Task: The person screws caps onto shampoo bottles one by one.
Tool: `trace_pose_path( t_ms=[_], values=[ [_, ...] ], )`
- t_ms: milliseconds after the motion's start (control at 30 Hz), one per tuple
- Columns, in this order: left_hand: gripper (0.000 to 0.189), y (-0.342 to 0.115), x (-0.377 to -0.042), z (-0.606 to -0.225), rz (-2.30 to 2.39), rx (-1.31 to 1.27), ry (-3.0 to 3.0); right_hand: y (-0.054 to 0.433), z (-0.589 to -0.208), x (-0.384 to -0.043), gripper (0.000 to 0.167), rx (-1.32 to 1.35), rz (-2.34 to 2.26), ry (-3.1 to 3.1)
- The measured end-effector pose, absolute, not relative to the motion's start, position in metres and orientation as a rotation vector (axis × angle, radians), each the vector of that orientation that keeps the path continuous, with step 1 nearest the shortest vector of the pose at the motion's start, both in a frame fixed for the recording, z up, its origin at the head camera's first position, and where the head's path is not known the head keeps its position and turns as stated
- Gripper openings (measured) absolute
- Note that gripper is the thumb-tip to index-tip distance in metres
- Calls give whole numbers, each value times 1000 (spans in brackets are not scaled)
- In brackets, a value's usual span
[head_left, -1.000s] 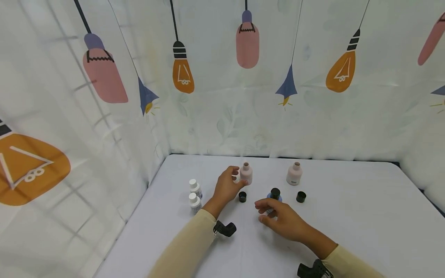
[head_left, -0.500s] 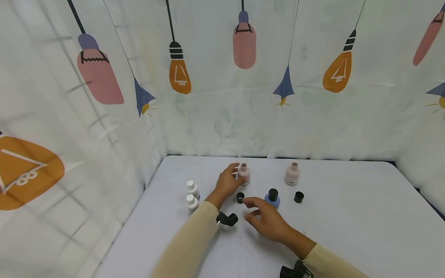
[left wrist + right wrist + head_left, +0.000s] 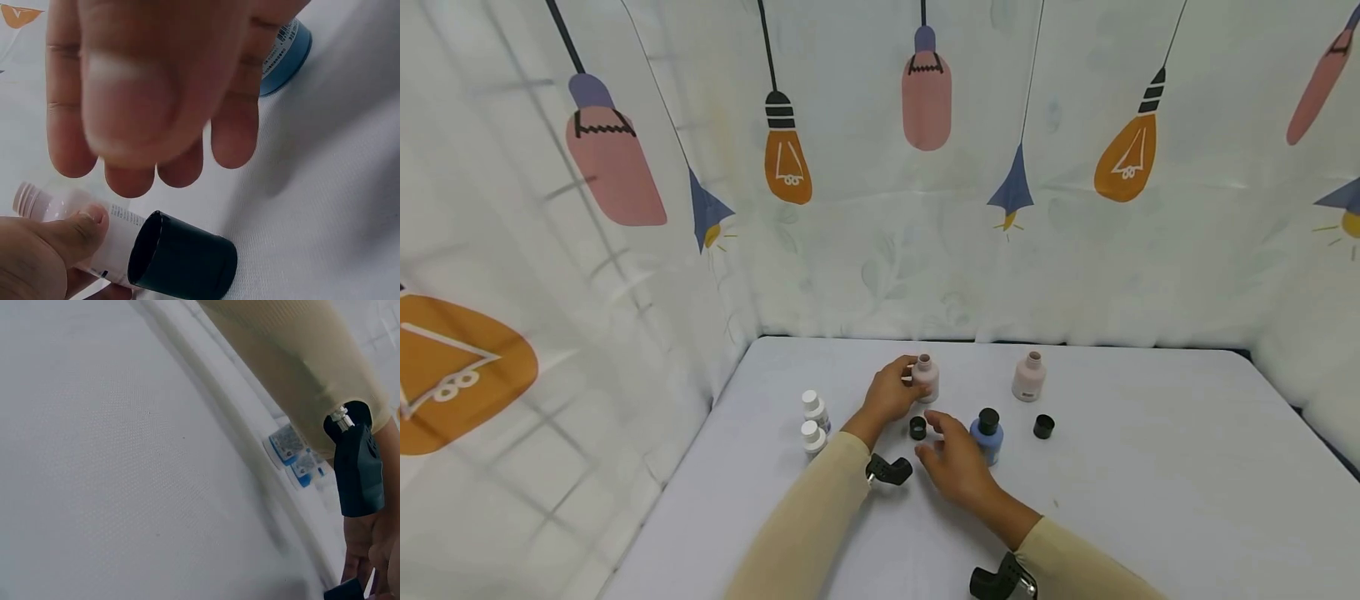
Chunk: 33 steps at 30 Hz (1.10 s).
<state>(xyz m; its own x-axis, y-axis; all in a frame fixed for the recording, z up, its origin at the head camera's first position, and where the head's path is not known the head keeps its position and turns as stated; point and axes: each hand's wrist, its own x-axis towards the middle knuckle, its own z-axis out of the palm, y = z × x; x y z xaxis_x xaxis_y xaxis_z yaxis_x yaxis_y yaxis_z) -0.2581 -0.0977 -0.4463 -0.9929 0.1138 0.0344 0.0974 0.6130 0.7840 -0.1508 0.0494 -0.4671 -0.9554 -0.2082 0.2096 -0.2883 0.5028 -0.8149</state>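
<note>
My left hand [image 3: 889, 395] grips an uncapped pale pink bottle [image 3: 928, 379], which stands upright on the white table. Its thumb [image 3: 87, 228] lies along the bottle's side in the left wrist view. Just in front of that bottle a black screw cap [image 3: 917, 428] rests with its hollow side up. My right hand [image 3: 958, 462] hovers close by the cap, fingers apart and slightly bent, holding nothing. Its fingers loom large above the cap in the left wrist view. Beside it, partly hidden, stands a blue bottle [image 3: 988, 440] with a black cap on.
A second uncapped pink bottle [image 3: 1028, 380] stands at the back right, with another black cap [image 3: 1043, 427] in front of it. Two white bottles with white caps [image 3: 810, 400] stand left of the left forearm. A printed curtain [image 3: 880, 250] hangs behind the table.
My right hand has moved left, from in front of the blue bottle to the cap by the left hand's bottle. The left hand has closed around the pink bottle.
</note>
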Motion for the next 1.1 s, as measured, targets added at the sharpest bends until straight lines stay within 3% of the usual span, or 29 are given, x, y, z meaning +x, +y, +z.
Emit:
trace_pose_path(
  t_ms=[433,900,1100],
  values=[
    [58,-99,-255,-446,1347,157,2860,32,-474,-166,57,377,1266,-2686],
    [56,-104,-251,-447,1369,142,2853,24,-480,-177,33,281,1192,-2662],
    [56,-105,-248,-448,1355,136,2852,28,-478,-171,31,313,1258,-2602]
  ],
)
